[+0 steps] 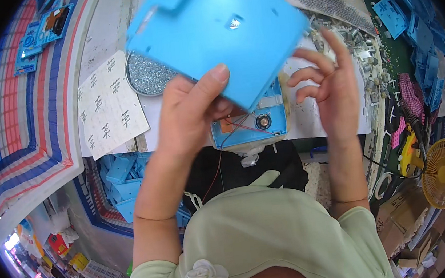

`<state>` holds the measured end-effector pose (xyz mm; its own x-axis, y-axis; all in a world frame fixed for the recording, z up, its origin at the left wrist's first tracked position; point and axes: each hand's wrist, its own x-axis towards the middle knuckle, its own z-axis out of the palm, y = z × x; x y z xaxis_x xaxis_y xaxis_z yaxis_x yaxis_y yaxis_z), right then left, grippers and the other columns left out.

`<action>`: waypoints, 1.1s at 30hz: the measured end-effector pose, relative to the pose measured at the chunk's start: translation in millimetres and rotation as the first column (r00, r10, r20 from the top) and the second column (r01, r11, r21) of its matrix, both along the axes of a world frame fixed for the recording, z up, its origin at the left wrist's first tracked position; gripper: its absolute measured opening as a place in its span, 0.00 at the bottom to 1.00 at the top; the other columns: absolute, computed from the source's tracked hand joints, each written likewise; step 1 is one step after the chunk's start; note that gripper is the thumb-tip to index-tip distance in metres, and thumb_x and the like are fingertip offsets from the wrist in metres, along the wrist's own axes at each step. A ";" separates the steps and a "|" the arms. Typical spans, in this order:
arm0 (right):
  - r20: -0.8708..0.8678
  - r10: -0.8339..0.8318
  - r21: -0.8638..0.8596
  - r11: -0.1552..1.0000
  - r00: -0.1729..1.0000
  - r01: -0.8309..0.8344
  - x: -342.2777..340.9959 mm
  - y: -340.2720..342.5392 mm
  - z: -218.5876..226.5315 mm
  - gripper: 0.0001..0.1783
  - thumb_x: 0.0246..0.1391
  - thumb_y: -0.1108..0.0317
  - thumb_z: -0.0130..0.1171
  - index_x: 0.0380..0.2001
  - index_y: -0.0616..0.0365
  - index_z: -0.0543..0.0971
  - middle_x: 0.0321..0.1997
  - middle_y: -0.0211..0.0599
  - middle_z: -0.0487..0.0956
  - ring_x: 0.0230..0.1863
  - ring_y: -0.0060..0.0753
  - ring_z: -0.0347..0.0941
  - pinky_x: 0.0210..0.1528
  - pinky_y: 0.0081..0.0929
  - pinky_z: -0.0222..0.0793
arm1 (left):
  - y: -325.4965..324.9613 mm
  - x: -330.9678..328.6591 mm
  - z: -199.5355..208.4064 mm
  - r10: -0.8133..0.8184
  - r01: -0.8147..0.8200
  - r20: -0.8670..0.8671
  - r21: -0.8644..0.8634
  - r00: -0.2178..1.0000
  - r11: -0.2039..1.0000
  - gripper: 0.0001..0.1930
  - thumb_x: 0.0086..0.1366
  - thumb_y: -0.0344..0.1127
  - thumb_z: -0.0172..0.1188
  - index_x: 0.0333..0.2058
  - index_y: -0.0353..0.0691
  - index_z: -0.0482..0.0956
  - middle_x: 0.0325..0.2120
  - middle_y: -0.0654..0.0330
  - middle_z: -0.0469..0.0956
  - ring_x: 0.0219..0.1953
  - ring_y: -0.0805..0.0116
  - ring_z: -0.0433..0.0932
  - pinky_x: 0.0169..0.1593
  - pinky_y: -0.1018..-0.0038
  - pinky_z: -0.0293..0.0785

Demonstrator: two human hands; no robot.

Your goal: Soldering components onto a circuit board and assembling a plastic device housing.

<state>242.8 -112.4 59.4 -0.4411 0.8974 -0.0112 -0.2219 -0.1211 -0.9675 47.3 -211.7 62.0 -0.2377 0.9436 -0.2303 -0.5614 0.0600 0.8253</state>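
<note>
A flat blue plastic casing panel (223, 37) is held up over the bench, tilted, with a small square cutout in its face. My left hand (192, 101) grips its near edge, thumb on top. To the right of the panel, my right hand (329, 75) is raised with fingers spread and partly curled; it appears to hold nothing. Beneath the panel lies an open blue casing (280, 128), partly hidden by it. Inside that casing are a small round speaker (263, 121), an orange-brown piece (227, 124) and thin red and dark wires.
A round dish of small metal screws (148, 75) and a handwritten sheet (109, 104) lie left. Many small metallic parts (361, 50) are heaped along the right side. Blue casings fill a bin (121, 175) below the bench's left and a pile (422, 39) far right, above a yellow fan (443, 174).
</note>
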 end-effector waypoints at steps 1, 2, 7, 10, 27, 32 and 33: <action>-0.042 0.009 -0.045 0.999 0.999 -0.011 6.8 6.0 3.8 0.29 0.65 0.67 0.60 0.66 0.62 0.65 0.37 0.40 0.81 0.32 0.25 0.76 0.30 0.19 0.69 | -4.1 -8.9 -1.5 -0.092 0.092 0.008 -0.045 0.996 0.995 0.15 0.69 0.41 0.62 0.43 0.32 0.77 0.24 0.62 0.74 0.22 0.78 0.70 0.25 0.81 0.63; -0.006 0.038 -0.037 0.999 0.999 -0.038 10.8 7.0 3.4 0.30 0.64 0.69 0.61 0.66 0.62 0.65 0.34 0.38 0.80 0.31 0.23 0.76 0.30 0.19 0.69 | -6.8 -16.5 -2.8 -0.183 0.184 0.021 -0.090 0.983 0.979 0.15 0.69 0.40 0.62 0.44 0.32 0.77 0.24 0.62 0.74 0.22 0.80 0.69 0.25 0.82 0.61; 0.479 0.105 0.196 0.955 0.872 -0.222 37.5 -13.7 -25.5 0.33 0.61 0.71 0.64 0.67 0.61 0.65 0.24 0.25 0.73 0.25 0.15 0.66 0.28 0.18 0.62 | -14.9 13.4 -34.4 0.073 -0.117 -0.482 -0.063 0.873 0.991 0.32 0.68 0.39 0.66 0.63 0.28 0.65 0.23 0.60 0.79 0.21 0.76 0.75 0.25 0.78 0.70; 0.612 0.062 0.225 0.942 0.788 -0.249 49.6 -38.5 -37.0 0.32 0.62 0.69 0.63 0.66 0.62 0.65 0.18 0.26 0.69 0.20 0.17 0.63 0.26 0.18 0.60 | -24.3 11.8 -30.8 -0.103 -0.060 -0.854 -0.155 0.511 0.986 0.44 0.62 0.40 0.70 0.69 0.28 0.57 0.22 0.59 0.79 0.21 0.73 0.77 0.26 0.75 0.73; 0.547 0.238 0.083 0.939 0.802 -0.335 55.5 -38.2 -53.5 0.35 0.62 0.69 0.63 0.70 0.60 0.65 0.17 0.29 0.65 0.20 0.22 0.60 0.28 0.21 0.59 | -45.4 10.3 -52.3 -0.120 -0.056 -0.905 -0.156 0.409 0.986 0.44 0.60 0.40 0.70 0.70 0.29 0.58 0.15 0.63 0.69 0.16 0.71 0.71 0.22 0.74 0.67; 0.685 0.375 0.099 0.802 0.625 -0.590 59.4 -12.8 -48.8 0.42 0.58 0.68 0.66 0.74 0.50 0.61 0.17 0.32 0.65 0.18 0.31 0.63 0.27 0.27 0.62 | -51.8 17.4 -57.3 -0.072 -0.108 -0.914 -0.125 0.400 0.986 0.44 0.60 0.38 0.71 0.70 0.29 0.58 0.14 0.64 0.68 0.15 0.72 0.69 0.22 0.74 0.66; 0.699 0.389 0.094 0.782 0.600 -0.616 59.5 -10.6 -48.8 0.43 0.58 0.68 0.67 0.75 0.48 0.61 0.17 0.33 0.65 0.18 0.33 0.64 0.27 0.29 0.63 | -53.2 20.4 -56.1 -0.058 -0.127 -0.919 -0.116 0.391 0.985 0.44 0.60 0.38 0.70 0.70 0.29 0.59 0.14 0.65 0.68 0.15 0.73 0.69 0.22 0.74 0.65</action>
<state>302.3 -123.0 10.6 -0.8118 0.5359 -0.2319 0.4351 0.2902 -0.8523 67.6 -264.9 5.9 -0.4227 0.9060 0.0223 0.5255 0.2250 0.8205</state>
